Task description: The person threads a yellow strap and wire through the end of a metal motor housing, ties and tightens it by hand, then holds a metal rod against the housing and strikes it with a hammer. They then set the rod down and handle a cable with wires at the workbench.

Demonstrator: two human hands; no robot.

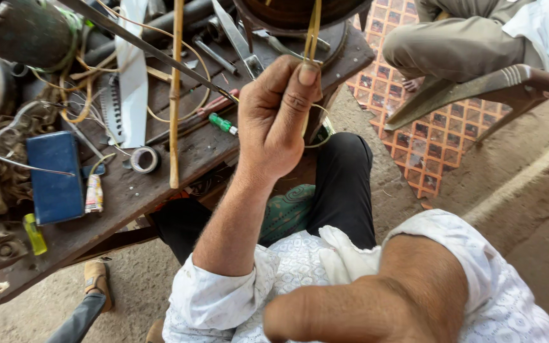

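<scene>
White patterned shirt, sleeves rolled above elbows; black trousers.

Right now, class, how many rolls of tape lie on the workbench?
1: a grey tape roll lies flat on the workbench, right of the blue box. Others may be hidden under the clutter.

A thin, pale yellow cane strip (313,32) is pinched between the thumb and fingers of the left hand (274,121). It is doubled into two narrow strands that run nearly upright from the fingertips to the top edge of the view, in front of a dark round rim. Below the hand, the strip is seen curving in a loop beside the black trouser leg.
</scene>
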